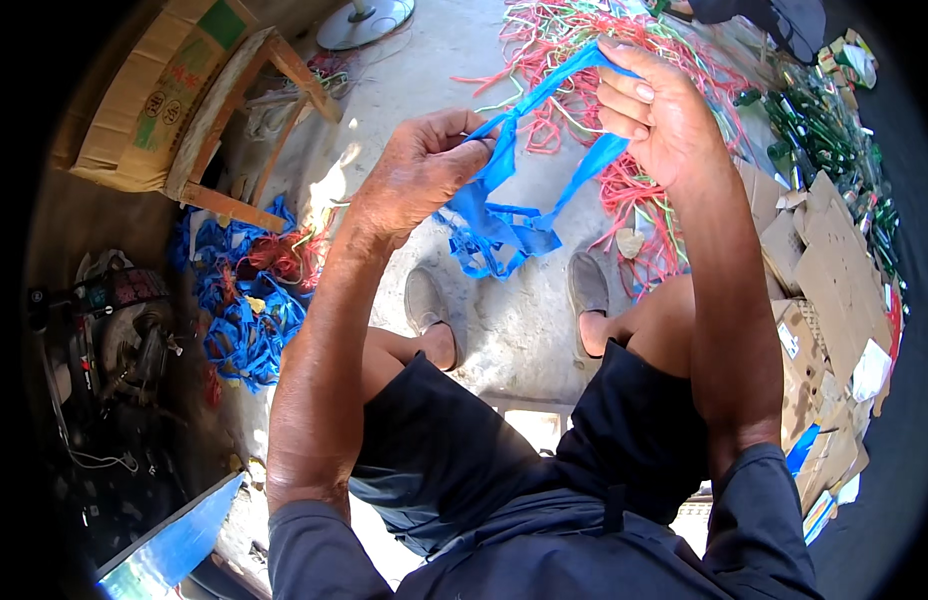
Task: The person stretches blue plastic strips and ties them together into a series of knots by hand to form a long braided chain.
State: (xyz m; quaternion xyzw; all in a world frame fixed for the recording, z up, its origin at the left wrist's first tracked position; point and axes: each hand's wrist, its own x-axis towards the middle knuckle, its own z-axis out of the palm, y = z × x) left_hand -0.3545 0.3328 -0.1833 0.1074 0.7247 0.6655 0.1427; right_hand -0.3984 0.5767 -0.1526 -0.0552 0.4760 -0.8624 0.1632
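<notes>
A blue plastic strip [557, 77] runs between my two raised hands, with a knot or twist close to my left fingers. My left hand [426, 161] pinches the strip between thumb and fingers. Higher up and to the right, my right hand [651, 105] grips another part of it, its fingers curled. From both hands the strip sags in a loop to a tangled blue bunch [494, 232] that hangs above the floor between my shoes. Part of the strip inside each hand is hidden by the fingers.
Red and green plastic strings [554, 45] lie heaped ahead. A blue strip pile [246, 330] is on the left, below a wooden stool [235, 206] and a cardboard box [160, 90]. Flattened cardboard [835, 277] and green glass bottles [809, 135] are at right. A dark-clothed person [779, 19] is partly visible.
</notes>
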